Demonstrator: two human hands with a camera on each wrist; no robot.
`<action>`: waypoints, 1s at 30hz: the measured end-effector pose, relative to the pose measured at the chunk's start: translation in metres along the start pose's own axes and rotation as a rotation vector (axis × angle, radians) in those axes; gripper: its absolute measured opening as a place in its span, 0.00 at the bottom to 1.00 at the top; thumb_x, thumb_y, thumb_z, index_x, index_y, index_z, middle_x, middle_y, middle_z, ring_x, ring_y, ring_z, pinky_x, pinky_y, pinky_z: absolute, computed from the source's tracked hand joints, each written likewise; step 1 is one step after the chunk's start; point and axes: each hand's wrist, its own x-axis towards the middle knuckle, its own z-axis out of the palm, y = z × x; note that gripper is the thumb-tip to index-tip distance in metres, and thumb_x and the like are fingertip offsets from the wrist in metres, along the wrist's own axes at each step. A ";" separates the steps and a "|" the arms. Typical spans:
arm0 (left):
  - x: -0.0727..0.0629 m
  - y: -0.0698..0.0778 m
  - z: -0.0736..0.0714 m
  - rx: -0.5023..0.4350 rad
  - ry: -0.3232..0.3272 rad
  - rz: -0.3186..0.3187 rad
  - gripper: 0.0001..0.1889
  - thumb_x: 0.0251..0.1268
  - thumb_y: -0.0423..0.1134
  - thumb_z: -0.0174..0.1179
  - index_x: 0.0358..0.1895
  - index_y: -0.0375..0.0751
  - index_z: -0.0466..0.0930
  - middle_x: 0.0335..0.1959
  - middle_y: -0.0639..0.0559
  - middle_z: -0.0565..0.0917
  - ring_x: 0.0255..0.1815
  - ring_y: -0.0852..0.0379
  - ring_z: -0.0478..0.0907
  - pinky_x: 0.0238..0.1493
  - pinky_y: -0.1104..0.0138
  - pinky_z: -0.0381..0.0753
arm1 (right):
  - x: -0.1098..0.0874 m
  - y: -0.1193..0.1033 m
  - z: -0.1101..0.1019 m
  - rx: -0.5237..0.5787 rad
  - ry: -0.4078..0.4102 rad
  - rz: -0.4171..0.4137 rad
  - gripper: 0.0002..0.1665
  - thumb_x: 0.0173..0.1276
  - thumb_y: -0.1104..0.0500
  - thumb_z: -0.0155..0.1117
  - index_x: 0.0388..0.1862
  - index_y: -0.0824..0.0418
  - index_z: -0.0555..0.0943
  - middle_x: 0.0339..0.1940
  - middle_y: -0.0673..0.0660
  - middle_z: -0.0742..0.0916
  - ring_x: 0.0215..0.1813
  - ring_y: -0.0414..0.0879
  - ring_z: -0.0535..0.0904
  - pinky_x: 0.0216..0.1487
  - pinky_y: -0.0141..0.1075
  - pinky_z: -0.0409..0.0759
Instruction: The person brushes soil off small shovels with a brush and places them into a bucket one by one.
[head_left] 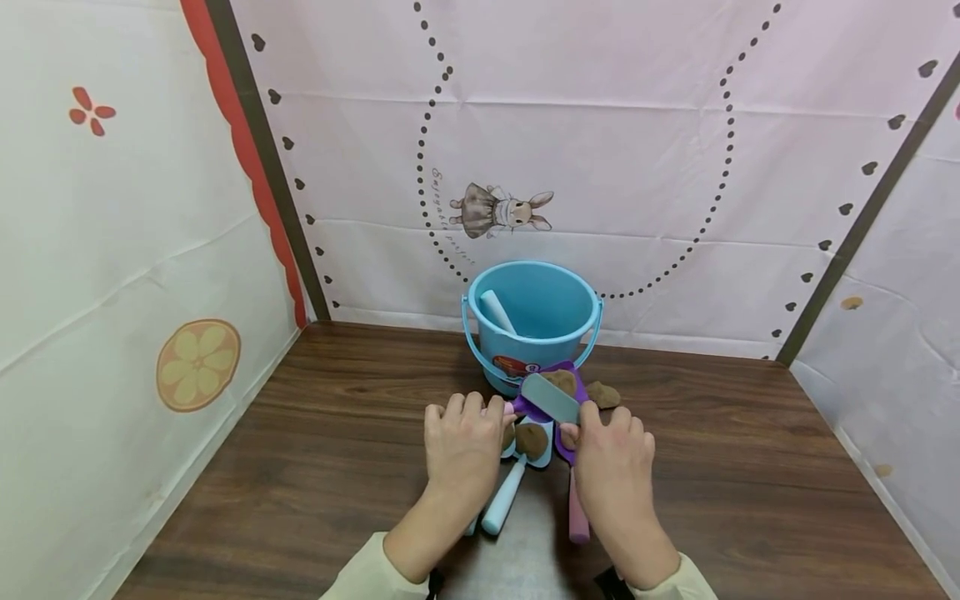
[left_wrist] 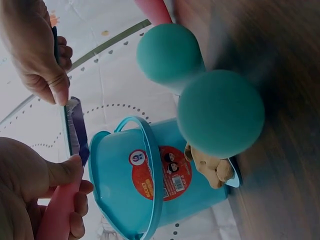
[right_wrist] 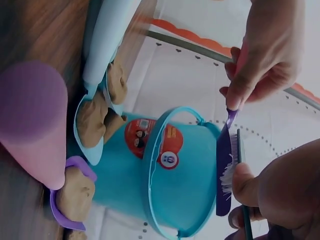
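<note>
My left hand [head_left: 465,446] grips the pink handle [left_wrist: 60,210] of a purple toy shovel [right_wrist: 224,170], whose blade carries brown sand [head_left: 562,381] in the head view. My right hand [head_left: 615,462] holds a small brush [head_left: 551,398] with a flat grey-green back. Its pale bristles [right_wrist: 227,175] point to the blade and overlap it in the right wrist view. Both tools are raised in front of a light blue bucket [head_left: 510,333]. The right hand's fingers pinch the brush near one end.
Below the hands, blue shovels [head_left: 502,504] and another purple shovel with a pink handle [head_left: 578,512] lie on the wooden table [head_left: 360,392], bearing brown sand. A sand lump [head_left: 603,394] lies right of the bucket. A pale handle [head_left: 497,311] leans inside the bucket.
</note>
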 end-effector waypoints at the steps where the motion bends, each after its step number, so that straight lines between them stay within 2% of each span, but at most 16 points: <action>1: 0.000 0.000 0.000 0.000 -0.005 -0.004 0.22 0.65 0.59 0.55 0.27 0.45 0.86 0.19 0.48 0.76 0.23 0.50 0.74 0.26 0.57 0.66 | 0.000 0.001 0.000 0.005 0.000 0.001 0.20 0.70 0.45 0.65 0.39 0.61 0.75 0.24 0.60 0.71 0.26 0.54 0.67 0.28 0.42 0.60; 6: -0.002 0.000 0.001 0.002 -0.025 -0.008 0.23 0.64 0.60 0.53 0.27 0.46 0.86 0.18 0.49 0.75 0.23 0.50 0.74 0.25 0.58 0.65 | 0.002 0.007 0.000 0.021 0.004 0.016 0.20 0.71 0.45 0.63 0.37 0.61 0.74 0.23 0.59 0.70 0.26 0.53 0.65 0.29 0.42 0.60; 10: -0.002 -0.001 0.000 0.011 -0.056 -0.009 0.20 0.60 0.60 0.63 0.26 0.46 0.85 0.19 0.50 0.76 0.23 0.51 0.75 0.24 0.59 0.64 | 0.001 0.005 -0.002 0.036 0.014 0.025 0.21 0.72 0.45 0.61 0.39 0.63 0.74 0.25 0.60 0.70 0.27 0.53 0.65 0.29 0.42 0.60; 14: 0.000 -0.001 -0.002 0.020 -0.084 -0.016 0.17 0.55 0.57 0.73 0.26 0.47 0.85 0.19 0.50 0.76 0.24 0.51 0.75 0.25 0.58 0.65 | -0.004 -0.008 0.000 0.032 0.028 -0.046 0.23 0.73 0.44 0.61 0.36 0.64 0.73 0.26 0.60 0.71 0.28 0.53 0.67 0.25 0.43 0.62; 18: 0.002 -0.001 -0.005 0.016 -0.096 -0.021 0.17 0.51 0.56 0.76 0.27 0.47 0.86 0.21 0.51 0.78 0.25 0.50 0.75 0.25 0.57 0.66 | -0.009 -0.017 0.005 -0.012 0.049 -0.094 0.24 0.71 0.44 0.62 0.32 0.63 0.71 0.25 0.60 0.71 0.26 0.53 0.66 0.24 0.42 0.60; 24: 0.002 -0.001 -0.007 0.040 -0.108 -0.018 0.18 0.57 0.59 0.71 0.27 0.47 0.86 0.21 0.51 0.79 0.26 0.50 0.76 0.25 0.58 0.66 | -0.004 -0.007 0.010 -0.032 0.107 -0.057 0.22 0.69 0.44 0.64 0.36 0.62 0.73 0.27 0.63 0.73 0.29 0.58 0.67 0.27 0.44 0.61; 30: -0.001 -0.003 -0.007 0.067 -0.125 -0.016 0.19 0.54 0.60 0.71 0.26 0.47 0.87 0.19 0.51 0.77 0.24 0.52 0.74 0.25 0.59 0.65 | 0.005 0.011 0.007 0.010 0.128 0.011 0.22 0.69 0.45 0.62 0.38 0.64 0.74 0.27 0.63 0.72 0.29 0.60 0.67 0.29 0.47 0.62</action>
